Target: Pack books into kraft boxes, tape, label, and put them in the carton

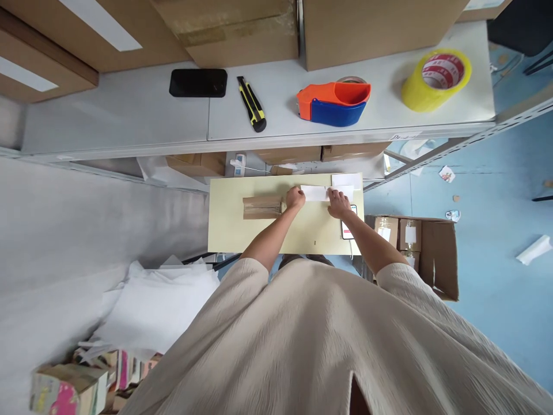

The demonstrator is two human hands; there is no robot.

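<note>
Over the pale yellow table, my left hand [295,197] is closed with its fingertips at the left end of a white paper strip [314,192]. My right hand [339,203] bends its fingers onto the strip's other end, thumb and fingers close together. More white paper [352,181] lies just beyond that hand. A flat brown cardboard piece [261,207] with shiny tape rests left of my left hand. A phone [349,225] with a lit screen and a cable lies beside my right wrist, partly covered by the forearm.
On the grey shelf [155,121] are a black phone [198,83], a yellow-black box cutter [251,105], an orange-blue tape dispenser [333,104] and a yellow tape roll [436,79], with cardboard boxes [242,34] behind. An open carton [440,253] stands right, white sheets [151,305] lower left.
</note>
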